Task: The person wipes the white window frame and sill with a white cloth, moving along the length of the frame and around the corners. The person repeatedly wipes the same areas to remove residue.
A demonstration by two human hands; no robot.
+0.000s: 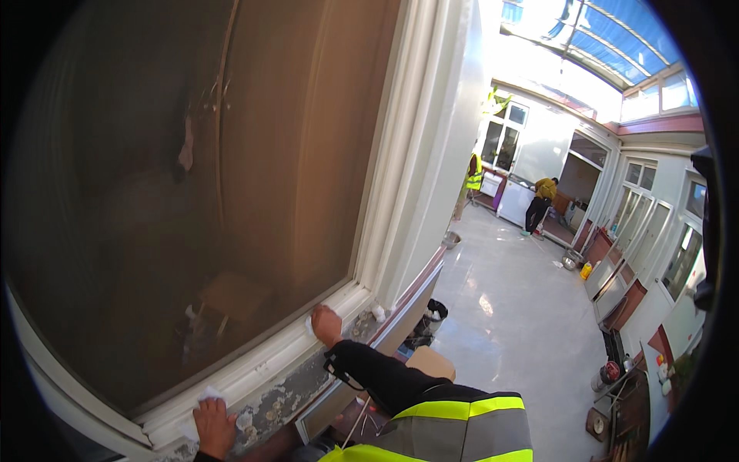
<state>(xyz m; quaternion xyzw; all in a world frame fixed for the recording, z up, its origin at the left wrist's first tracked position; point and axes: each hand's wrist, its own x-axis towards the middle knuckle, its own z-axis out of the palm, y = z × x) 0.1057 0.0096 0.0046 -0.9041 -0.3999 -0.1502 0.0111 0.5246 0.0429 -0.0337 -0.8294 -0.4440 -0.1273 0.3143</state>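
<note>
My right hand (327,324) is curled over a white cloth or tissue (309,327), pressed against the bottom rail of a white window frame (288,341). Lower on the same frame, near its left corner, my left hand (215,424) lies on another white wipe (209,394), which shows past the fingers. Above both hands rises a dark window pane (277,173) with a mesh-like look and faint reflections. Below the rail runs a sill (283,398) with peeling paint. A crumpled white piece (378,313) rests on it beyond my right hand.
A black bucket (434,315) and a cardboard box (433,362) stand below the sill. Two people, one in a yellow top (545,188) and one in a reflective vest (474,172), are across the tiled floor (491,289). Framed panels (641,231) lean at the right wall.
</note>
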